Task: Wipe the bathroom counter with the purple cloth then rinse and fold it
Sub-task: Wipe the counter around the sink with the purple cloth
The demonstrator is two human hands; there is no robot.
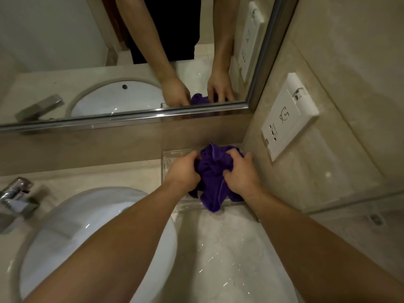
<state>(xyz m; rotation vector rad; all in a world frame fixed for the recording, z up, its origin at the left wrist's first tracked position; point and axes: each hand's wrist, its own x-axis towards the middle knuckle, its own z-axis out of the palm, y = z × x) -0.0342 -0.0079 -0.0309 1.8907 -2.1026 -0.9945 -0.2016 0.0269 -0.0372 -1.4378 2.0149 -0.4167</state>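
Purple cloth (215, 178), crumpled, its long axis running from the back wall toward the table's front edge, lies on a clear tray (172, 157) in the table's far right corner. The left hand (184, 172) and right hand (241, 174) each clamp their grip on its sides. Left to right: chrome faucet (16, 197), white sink (65, 226), wet marble table (218, 248), beige tiled wall with a socket plate (289, 117); a mirror (87, 51) hangs behind.

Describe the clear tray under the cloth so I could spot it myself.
Start at the white sink and move right along the counter to the corner below the wall socket plate. The clear tray lies there beneath the purple cloth both hands grip. It alone is see-through.
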